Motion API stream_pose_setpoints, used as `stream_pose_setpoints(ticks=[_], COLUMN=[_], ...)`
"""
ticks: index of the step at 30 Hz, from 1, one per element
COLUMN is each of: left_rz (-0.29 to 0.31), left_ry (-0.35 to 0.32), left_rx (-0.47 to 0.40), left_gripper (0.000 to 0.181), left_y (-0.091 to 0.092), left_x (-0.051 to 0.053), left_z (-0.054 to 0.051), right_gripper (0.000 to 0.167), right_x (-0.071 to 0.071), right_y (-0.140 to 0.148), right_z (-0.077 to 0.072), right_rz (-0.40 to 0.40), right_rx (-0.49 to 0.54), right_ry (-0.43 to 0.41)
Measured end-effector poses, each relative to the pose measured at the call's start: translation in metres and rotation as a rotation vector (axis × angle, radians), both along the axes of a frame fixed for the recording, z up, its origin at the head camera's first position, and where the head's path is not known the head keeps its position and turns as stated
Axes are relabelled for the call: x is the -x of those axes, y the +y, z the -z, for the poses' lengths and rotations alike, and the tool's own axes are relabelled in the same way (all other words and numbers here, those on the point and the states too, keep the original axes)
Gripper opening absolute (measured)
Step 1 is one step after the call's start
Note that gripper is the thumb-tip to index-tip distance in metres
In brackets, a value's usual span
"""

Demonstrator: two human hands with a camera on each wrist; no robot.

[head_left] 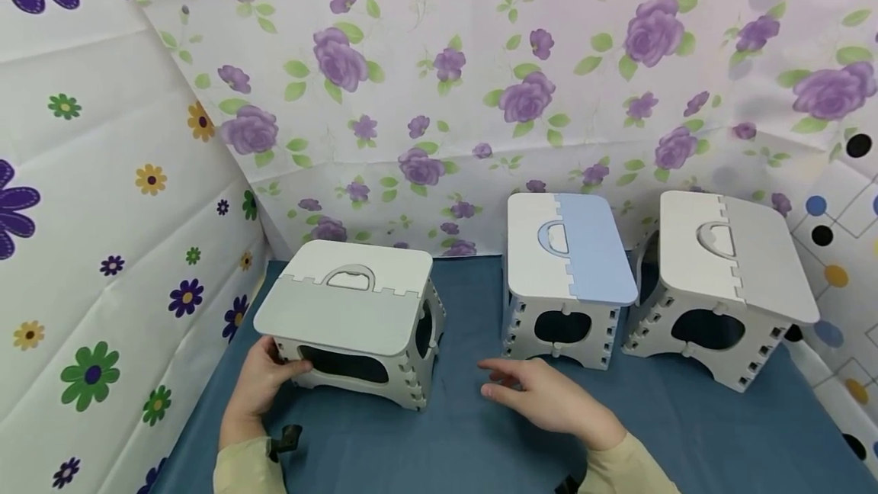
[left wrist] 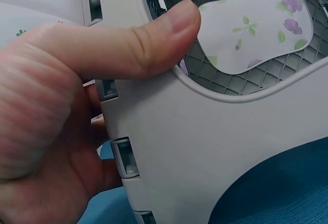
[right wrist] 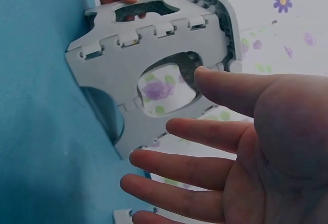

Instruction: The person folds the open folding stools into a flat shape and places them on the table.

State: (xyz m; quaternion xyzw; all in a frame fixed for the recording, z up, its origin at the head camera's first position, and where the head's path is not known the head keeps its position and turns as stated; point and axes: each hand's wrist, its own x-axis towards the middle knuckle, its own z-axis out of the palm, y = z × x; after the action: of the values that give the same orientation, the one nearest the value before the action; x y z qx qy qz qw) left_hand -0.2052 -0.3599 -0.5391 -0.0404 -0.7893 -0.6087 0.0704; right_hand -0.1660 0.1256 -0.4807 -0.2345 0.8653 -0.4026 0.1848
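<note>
- Left stool (head_left: pixel 336 315): set up with top flat and legs spread, near the back left corner of the surface (head_left: pixel 411 456), one foot end close to the left edge.
- Left hand (head_left: pixel 259 380): closed on the stool's left side; thumb (left wrist: pixel 133 49) hooked over the rim of the front opening, other fingers behind the side panel.
- Right hand (head_left: pixel 542 395): fingers loosely spread, palm facing the left stool, nothing held; over the middle of the surface, apart from that stool.
- Middle stool (head_left: pixel 597 250) and right stool (head_left: pixel 768 258): both set up, side by side toward the back right corner; no hand on either.
- Step in hand (judged): placing or steadying the left stool, one-handed for now.
- Whether all its feet bear on the surface: cannot tell.
- Next move (judged): if shifting, right hand to the stool's right side, then an even slide; if settled, thumb out of the opening before withdrawing, to avoid dragging it.
</note>
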Motion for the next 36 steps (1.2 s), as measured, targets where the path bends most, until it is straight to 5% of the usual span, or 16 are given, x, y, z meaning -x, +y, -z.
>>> stream_pose_setpoints(ticks=[9,16,20,25,30,36], left_rz=[-0.015,-0.006,0.0,-0.01,-0.007,0.0], left_ry=[0.028,0.03,0.0,-0.053,-0.074,-0.06], left_rx=[0.039,0.125,0.169,0.151,0.145,0.185], left_gripper=[0.06,0.06,0.059,0.063,0.066,0.07], left_y=[0.006,0.019,0.029,0.034,0.033,0.037], left_x=[-0.004,0.006,0.011,0.011,0.012,0.013], left_z=[0.001,-0.004,-0.006,-0.005,-0.002,0.0], right_gripper=[0.053,0.056,0.056,0.062,0.082,0.079], right_x=[0.006,0.024,0.028,0.032,0.036,0.04], right_y=[-0.025,-0.044,-0.052,-0.064,-0.077,-0.089], right_z=[-0.012,-0.01,-0.008,0.007,0.026,0.041], right_rz=[-0.002,0.012,0.086,0.189,0.185,0.24], right_rx=[0.05,0.079,0.082,0.125,0.12,0.17], right_ry=[0.029,0.044,0.044,0.042,0.068,0.071])
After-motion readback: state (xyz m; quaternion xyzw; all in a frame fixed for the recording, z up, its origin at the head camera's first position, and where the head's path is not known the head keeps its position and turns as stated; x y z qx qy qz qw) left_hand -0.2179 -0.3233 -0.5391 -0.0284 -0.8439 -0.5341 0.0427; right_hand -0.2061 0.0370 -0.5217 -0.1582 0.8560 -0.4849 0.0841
